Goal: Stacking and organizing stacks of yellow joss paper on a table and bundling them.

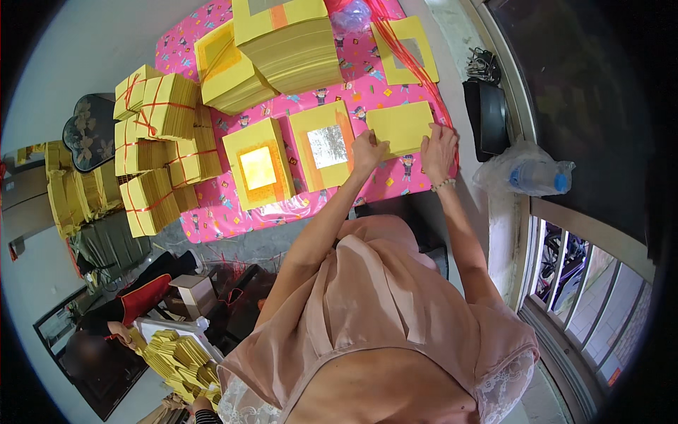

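Observation:
A small stack of plain yellow paper sheets (400, 126) lies on the pink patterned tablecloth in front of me. My left hand (369, 153) has its fingers closed at the stack's near left corner. At the right edge, my right hand (439, 150) curls its fingers against the paper. Left of these sheets sits a yellow paper stack with a silver square (328, 146) in an orange border. Beside that one is another stack with a gold square (258, 169). Long red ties (409, 60) run down the table's right side, passing close to my right hand.
Tall yellow paper piles (293, 53) stand at the back. Bundles tied in red (152, 201) are heaped at the left. A bagged plastic bottle (540, 177) and a black box (486, 120) rest on the right ledge. Another person's hand (123, 333) is near more yellow bundles (180, 360) at lower left.

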Demonstrator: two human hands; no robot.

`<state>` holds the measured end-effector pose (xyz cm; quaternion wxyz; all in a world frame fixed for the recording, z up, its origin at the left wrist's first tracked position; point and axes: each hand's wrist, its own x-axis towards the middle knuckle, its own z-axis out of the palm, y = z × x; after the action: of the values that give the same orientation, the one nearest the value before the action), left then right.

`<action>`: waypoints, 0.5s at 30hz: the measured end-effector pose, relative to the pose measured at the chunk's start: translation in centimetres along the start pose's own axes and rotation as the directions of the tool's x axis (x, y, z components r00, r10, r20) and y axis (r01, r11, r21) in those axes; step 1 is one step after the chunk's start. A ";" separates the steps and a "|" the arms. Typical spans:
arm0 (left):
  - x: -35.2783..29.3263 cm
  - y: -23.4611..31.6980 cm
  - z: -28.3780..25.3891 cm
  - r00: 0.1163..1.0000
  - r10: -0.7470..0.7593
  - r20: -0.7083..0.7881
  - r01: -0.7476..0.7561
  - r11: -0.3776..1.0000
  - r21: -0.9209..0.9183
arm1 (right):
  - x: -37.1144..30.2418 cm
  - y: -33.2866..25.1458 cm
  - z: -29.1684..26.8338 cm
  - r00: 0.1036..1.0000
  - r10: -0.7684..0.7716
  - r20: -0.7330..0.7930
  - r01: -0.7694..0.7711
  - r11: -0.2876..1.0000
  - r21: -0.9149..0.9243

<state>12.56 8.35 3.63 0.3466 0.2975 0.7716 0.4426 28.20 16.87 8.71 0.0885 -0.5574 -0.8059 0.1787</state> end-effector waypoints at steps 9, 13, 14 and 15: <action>-0.2 0.2 -0.6 0.999 -0.034 0.040 0.037 0.996 -0.083 | 0.5 -1.3 3.1 0.936 -0.348 -0.047 0.332 0.921 -0.206; -0.8 -1.8 -1.0 0.999 0.025 0.020 -0.021 0.986 -0.164 | 0.3 0.1 5.5 0.953 -0.301 0.022 0.300 0.937 -0.180; -1.3 -2.4 -1.7 1.000 0.016 0.014 -0.014 0.987 -0.162 | 0.2 0.3 5.9 0.949 -0.316 -0.003 0.310 0.932 -0.186; -2.2 -2.1 -2.9 0.998 0.048 0.047 -0.043 0.993 -0.111 | 0.2 0.8 6.3 0.954 -0.299 0.000 0.294 0.937 -0.187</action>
<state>11.20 4.35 3.47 0.3715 0.3064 0.7303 0.4846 26.65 16.10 2.62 0.0739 -0.4379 -0.8924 0.0799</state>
